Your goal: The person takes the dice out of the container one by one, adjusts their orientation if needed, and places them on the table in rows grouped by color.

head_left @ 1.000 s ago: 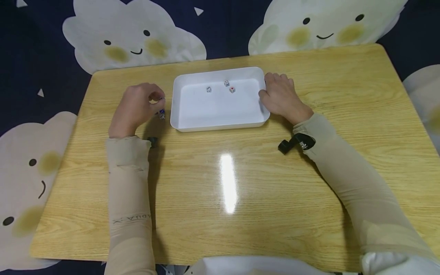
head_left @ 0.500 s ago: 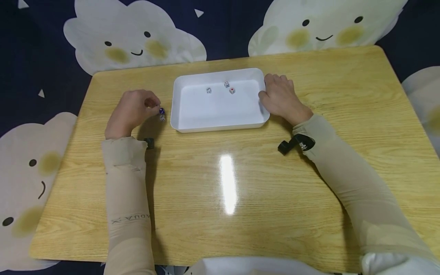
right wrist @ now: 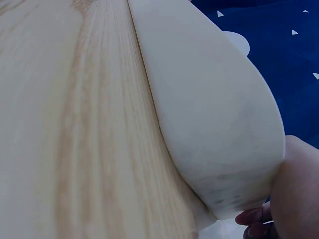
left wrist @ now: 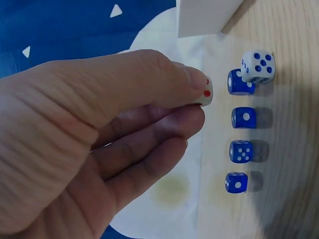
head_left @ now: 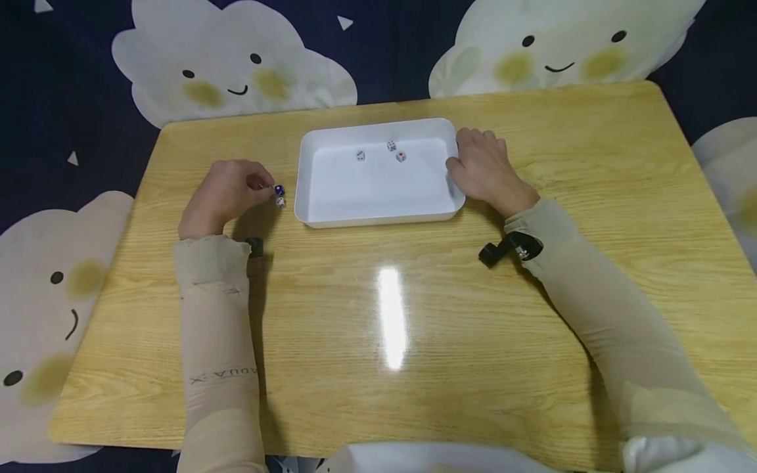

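In the left wrist view my left hand [left wrist: 134,114] pinches a white die with red dots [left wrist: 207,93] between thumb and forefinger. Just beyond its fingertips, several blue dice [left wrist: 243,117] stand in a row on the table. A white die with blue dots [left wrist: 258,66] overlaps the end blue die; whether it sits on top is unclear. From the head view, this left hand [head_left: 221,194] is left of the white tray [head_left: 378,219]. My right hand [head_left: 487,169] grips the tray's right wall, thumb at the rim. Three white dice, one being [head_left: 361,156], lie inside.
The wooden table [head_left: 331,315] extends around the tray, with a bright light reflection near its middle. A dark cloud-printed cloth [head_left: 390,39] hangs behind the far edge. Black wrist camera mounts [head_left: 491,253] stick out from the sleeves.
My left hand has shifted slightly left and toward me, uncovering a blue die beside the tray. The right hand and the tray stay in place.
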A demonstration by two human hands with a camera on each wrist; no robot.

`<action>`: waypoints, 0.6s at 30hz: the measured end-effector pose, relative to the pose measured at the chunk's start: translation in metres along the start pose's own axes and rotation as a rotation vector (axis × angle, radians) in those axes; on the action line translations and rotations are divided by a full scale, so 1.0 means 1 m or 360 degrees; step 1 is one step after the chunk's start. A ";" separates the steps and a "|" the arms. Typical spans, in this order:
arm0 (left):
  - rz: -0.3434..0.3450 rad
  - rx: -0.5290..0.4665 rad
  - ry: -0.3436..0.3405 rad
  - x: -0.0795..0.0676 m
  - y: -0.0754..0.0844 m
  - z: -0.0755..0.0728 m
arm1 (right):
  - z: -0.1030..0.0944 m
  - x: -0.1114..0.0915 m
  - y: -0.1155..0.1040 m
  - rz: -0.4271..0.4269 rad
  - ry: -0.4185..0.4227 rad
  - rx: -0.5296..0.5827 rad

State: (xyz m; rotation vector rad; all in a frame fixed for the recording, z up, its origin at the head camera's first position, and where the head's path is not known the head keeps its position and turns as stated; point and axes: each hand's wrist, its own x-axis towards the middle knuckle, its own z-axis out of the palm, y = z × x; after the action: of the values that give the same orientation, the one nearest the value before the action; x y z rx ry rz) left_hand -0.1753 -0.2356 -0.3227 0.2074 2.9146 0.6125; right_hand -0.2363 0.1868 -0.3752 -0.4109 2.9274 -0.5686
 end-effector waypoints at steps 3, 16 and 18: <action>-0.0017 -0.0003 -0.0021 0.000 -0.002 -0.001 | -0.001 0.000 0.000 0.0001 -0.0007 -0.0002; -0.0203 -0.0010 -0.0265 0.002 -0.008 0.003 | -0.001 0.001 0.001 0.0008 -0.0019 0.0002; -0.0203 -0.0001 -0.0273 0.002 -0.009 0.004 | -0.001 0.001 0.001 0.0007 -0.0018 0.0000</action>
State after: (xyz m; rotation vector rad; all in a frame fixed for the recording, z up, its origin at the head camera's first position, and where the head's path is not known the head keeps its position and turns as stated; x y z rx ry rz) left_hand -0.1778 -0.2421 -0.3300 0.0688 2.7371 0.5466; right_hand -0.2380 0.1874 -0.3751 -0.4065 2.9166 -0.5641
